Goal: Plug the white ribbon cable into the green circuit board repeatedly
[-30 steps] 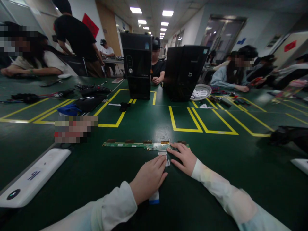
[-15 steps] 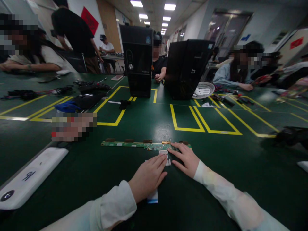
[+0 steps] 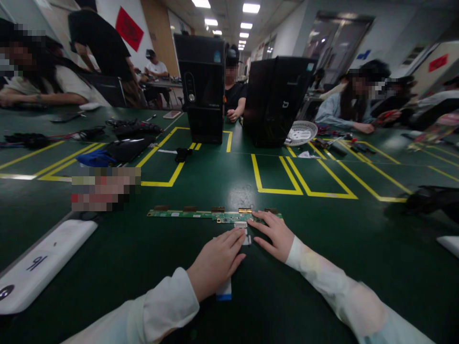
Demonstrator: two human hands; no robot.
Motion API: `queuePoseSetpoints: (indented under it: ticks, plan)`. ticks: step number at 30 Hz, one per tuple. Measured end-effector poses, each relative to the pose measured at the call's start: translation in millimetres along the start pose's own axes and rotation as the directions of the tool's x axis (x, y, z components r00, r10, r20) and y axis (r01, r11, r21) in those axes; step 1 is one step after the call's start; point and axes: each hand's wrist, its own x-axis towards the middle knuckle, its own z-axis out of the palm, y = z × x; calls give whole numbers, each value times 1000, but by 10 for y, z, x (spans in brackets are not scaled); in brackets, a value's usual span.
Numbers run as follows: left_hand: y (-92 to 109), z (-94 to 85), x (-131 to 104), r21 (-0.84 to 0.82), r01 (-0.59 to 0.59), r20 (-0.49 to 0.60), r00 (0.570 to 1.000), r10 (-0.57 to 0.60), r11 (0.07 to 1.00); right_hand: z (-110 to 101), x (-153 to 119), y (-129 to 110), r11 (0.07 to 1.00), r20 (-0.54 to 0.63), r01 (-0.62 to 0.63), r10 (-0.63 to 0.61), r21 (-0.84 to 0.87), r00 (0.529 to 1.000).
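Note:
A long, narrow green circuit board [image 3: 193, 215] lies across the green table. My right hand [image 3: 273, 234] rests over its right part, fingers spread, fingertips on the board and thumb on the table. Just below the board, my left hand [image 3: 218, 258] lies palm down with its fingers together, pressing on a white flat cable [image 3: 224, 289] at the board's connector. The cable's blue-tipped end sticks out beneath this hand, and its middle is hidden under the palm.
Two black computer towers [image 3: 203, 91] [image 3: 278, 102] stand behind the board. A white device [image 3: 46, 263] lies at the left, a white basket [image 3: 303, 133] at the back right. Yellow tape [image 3: 279, 192] marks the table [image 3: 322, 234]. People sit around it.
The whole view has shifted slightly. Both hands keep nearly the same places on the board and cable.

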Motion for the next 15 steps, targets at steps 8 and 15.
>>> queuePoseSetpoints:
  ticks: [8,15]
  plan:
    - [-26,-12,21,-28,26,49,998,-25,999,18,-3,2,1000,-4,1,-1,12,1000]
    - [-110,-61,39,-70,-12,68,998,17,997,41,-26,9,1000,-1,1,-1,15,1000]
